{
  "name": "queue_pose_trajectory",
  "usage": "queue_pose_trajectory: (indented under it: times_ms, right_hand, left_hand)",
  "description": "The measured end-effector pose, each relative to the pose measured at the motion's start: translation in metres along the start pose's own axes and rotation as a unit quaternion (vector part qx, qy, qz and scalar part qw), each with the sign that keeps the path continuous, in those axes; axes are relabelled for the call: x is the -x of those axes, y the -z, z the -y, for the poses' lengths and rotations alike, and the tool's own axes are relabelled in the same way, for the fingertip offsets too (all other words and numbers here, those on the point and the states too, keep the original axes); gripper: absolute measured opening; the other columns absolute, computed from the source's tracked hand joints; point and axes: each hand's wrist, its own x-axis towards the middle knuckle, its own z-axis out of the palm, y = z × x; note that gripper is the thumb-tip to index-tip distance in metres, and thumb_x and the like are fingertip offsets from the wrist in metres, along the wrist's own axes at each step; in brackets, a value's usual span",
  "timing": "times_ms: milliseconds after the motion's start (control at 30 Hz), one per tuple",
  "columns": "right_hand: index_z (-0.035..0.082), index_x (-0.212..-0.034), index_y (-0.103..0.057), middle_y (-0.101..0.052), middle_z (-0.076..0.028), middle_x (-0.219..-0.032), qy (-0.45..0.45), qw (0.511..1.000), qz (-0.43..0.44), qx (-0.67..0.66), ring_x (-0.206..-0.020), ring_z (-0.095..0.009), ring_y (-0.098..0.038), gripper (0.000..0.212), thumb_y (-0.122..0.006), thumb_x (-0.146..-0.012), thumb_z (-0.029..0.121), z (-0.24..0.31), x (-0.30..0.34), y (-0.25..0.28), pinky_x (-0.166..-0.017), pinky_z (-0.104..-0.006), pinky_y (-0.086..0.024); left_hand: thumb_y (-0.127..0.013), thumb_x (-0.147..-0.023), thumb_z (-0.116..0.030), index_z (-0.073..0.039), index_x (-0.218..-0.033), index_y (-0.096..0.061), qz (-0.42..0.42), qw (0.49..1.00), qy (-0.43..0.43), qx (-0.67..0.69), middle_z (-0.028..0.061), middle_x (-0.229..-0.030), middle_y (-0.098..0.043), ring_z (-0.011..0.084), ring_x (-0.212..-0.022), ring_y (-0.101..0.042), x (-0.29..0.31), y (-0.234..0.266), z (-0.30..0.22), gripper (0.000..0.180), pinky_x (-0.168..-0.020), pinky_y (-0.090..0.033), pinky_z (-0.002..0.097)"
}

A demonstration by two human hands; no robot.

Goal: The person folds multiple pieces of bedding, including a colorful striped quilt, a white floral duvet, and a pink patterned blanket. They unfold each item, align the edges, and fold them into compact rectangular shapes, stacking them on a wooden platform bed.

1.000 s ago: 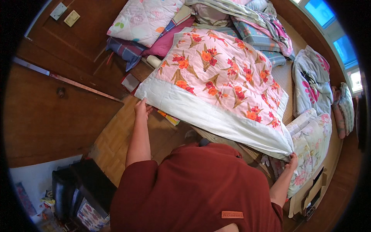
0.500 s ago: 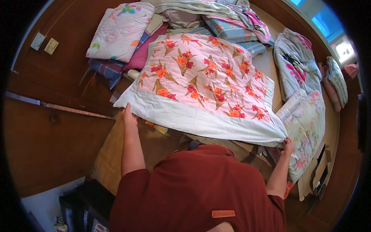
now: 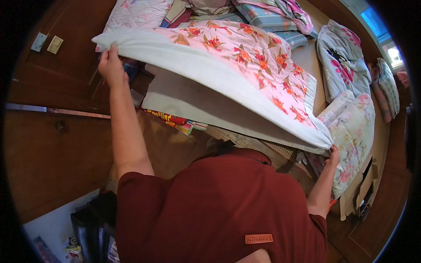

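Note:
A pink floral quilt [image 3: 245, 48] with a white border is stretched between my hands, its near edge lifted off the bed. My left hand [image 3: 113, 65] is raised high at the left and grips one corner of the border. At the lower right, my right hand [image 3: 334, 155] is closed around the other near corner, where the cloth bunches. A plain off-white layer [image 3: 193, 101] shows beneath the lifted edge. Most of the quilt's far part lies on the bed, rumpled.
Folded bedding surrounds the quilt: a white patterned quilt [image 3: 131, 17] far left, blue plaid bedding [image 3: 258, 19] behind, a grey blanket [image 3: 342, 61] and a floral pillow [image 3: 355, 136] at right. An open cardboard box [image 3: 362, 190] stands lower right. Wooden panelling [image 3: 48, 158] runs along the left.
My left hand has risen up and to the left with its quilt corner, uncovering the off-white layer underneath. My right hand has barely moved and keeps its hold.

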Motion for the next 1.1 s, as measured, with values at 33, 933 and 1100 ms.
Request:
queue_pose_trajectory:
  times_ms: [33,933,1100]
  right_hand:
    - [0.002,-0.096,-0.061,-0.06,-0.006,-0.088,0.001,1.0,-0.002,-0.01,-0.078,-0.016,-0.055,0.028,-0.055,-0.068,0.001,-0.002,0.0,0.001,-0.074,-0.0247,-0.044]
    - [0.005,-0.075,-0.057,-0.054,-0.008,-0.071,0.098,0.979,0.069,0.162,-0.06,-0.02,-0.051,0.014,-0.055,-0.073,0.018,0.082,-0.055,-0.114,-0.054,-0.035,-0.041]
    - [0.005,-0.086,-0.056,-0.056,-0.007,-0.082,0.358,0.907,0.155,-0.16,-0.076,-0.019,-0.054,0.014,-0.054,-0.079,0.018,0.356,0.013,-0.185,-0.071,-0.0303,-0.045]
  left_hand:
    - [-0.056,-0.084,-0.016,0.0,-0.08,-0.056,-0.018,0.999,0.004,-0.038,0.0008,-0.074,-0.056,0.0092,-0.064,-0.05,0.006,0.009,0.006,0.017,-0.055,-0.043,0.0235]
    - [-0.056,-0.08,-0.029,-0.006,-0.107,-0.052,-0.004,0.905,0.42,0.071,0.0126,-0.105,-0.056,0.0292,-0.096,-0.054,0.019,-0.054,0.149,0.035,-0.081,-0.046,0.0469]
    - [-0.063,-0.073,-0.028,-0.005,-0.101,-0.054,0.135,0.971,0.091,0.174,0.011,-0.1,-0.057,0.0285,-0.087,-0.056,-0.133,-0.154,-0.042,0.036,-0.079,-0.047,0.0427]
